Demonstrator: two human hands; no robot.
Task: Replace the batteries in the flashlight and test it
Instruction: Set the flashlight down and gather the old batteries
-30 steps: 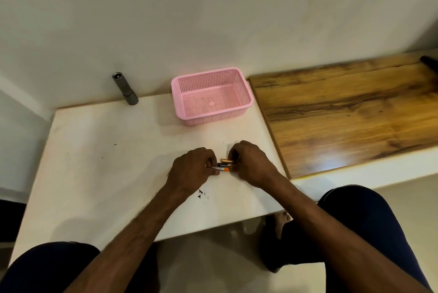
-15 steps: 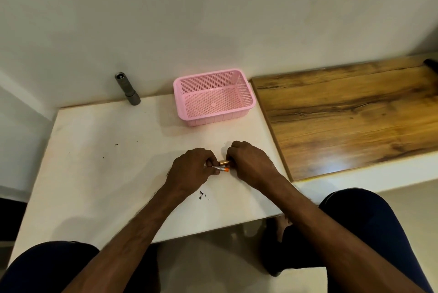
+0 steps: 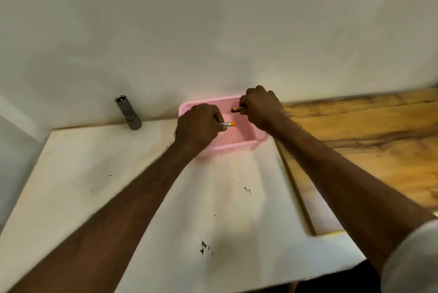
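A grey metal flashlight (image 3: 128, 112) leans against the wall at the back left of the white table (image 3: 78, 174). Both hands hover over the pink mesh basket (image 3: 237, 144) at the back middle. My left hand (image 3: 198, 126) is closed on a battery with an orange tip (image 3: 228, 124) that sticks out to the right. My right hand (image 3: 260, 107) is closed on a dark, copper-coloured battery (image 3: 237, 110) that points left. Most of each battery is hidden inside the fist.
A brown wooden board (image 3: 367, 131) lies to the right of the white table, its edge running beside the basket. Small black specks (image 3: 205, 246) mark the table near the front. A pale wall rises right behind the basket and flashlight.
Both hands lifted from the front middle of the table and reached forward over the pink basket, each carrying a battery. The hands have come apart. The camera moved closer and tilted down.
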